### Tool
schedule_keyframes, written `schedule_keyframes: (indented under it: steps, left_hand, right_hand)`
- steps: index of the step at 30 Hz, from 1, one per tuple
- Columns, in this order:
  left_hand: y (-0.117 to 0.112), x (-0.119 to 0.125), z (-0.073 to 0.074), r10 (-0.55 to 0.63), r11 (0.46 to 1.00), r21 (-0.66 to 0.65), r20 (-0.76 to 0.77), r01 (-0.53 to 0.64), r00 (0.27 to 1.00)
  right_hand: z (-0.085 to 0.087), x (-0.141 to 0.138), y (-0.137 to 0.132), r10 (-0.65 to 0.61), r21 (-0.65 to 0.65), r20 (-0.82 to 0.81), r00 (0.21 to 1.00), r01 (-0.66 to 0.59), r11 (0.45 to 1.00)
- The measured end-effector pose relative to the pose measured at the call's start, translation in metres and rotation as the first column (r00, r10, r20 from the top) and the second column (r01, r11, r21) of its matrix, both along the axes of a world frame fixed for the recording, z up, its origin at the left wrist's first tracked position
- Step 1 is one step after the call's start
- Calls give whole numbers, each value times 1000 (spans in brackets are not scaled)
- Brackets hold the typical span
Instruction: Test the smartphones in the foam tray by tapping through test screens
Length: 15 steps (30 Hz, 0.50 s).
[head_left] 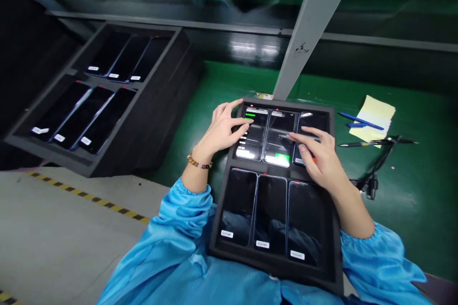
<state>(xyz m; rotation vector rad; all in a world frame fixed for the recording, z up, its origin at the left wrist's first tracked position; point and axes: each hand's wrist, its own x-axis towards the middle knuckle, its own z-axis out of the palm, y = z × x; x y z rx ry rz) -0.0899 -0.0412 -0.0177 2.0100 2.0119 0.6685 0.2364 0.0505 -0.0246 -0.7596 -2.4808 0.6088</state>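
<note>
Lit phones (278, 145), two side by side, sit in the far row of the near black tray (279, 263), and both my hands are at them now! My left hand (225, 128) is loose, fingers fanned out and grasping nothing, fingertips over the left one's screen, where green and white lines of text glow. My right hand (324, 159) is just as free of any grip, a fingertip at the right side of the other one, a green block shining low on its screen; whether either fingertip is pressing, I can't tell. Under my right hand, too, a dark phone (317, 121), partly covered, fills out the row.

Out from the hands we go: beaded bracelet (199, 162) round my left wrist, blue sleeves (186, 207) gathered on both forearms. Closer to me, three dark phones (271, 212) make up the near row, a white label on each. Over on the right of the green table (411, 190), blue pens (361, 120) lie across yellow paper (374, 105), with a black cable (374, 174) beside them. Away left, well apart, another black tray (179, 66) carries six more phones (107, 119), all dark. Beyond my tray, a grey post (304, 47) rises at a slant!
</note>
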Motion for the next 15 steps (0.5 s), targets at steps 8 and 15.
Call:
schedule_keyframes:
  steps: [8,15]
  left_hand:
    - [-1,-5,-2,-84,995,-43,85,88,993]
    - [-3,-6,1,-90,996,-19,88,92,992]
  right_hand:
    - [-1,14,8,-123,-48,-98,987,119,992]
    - [3,43,16,-313,-83,-116,943,305,949]
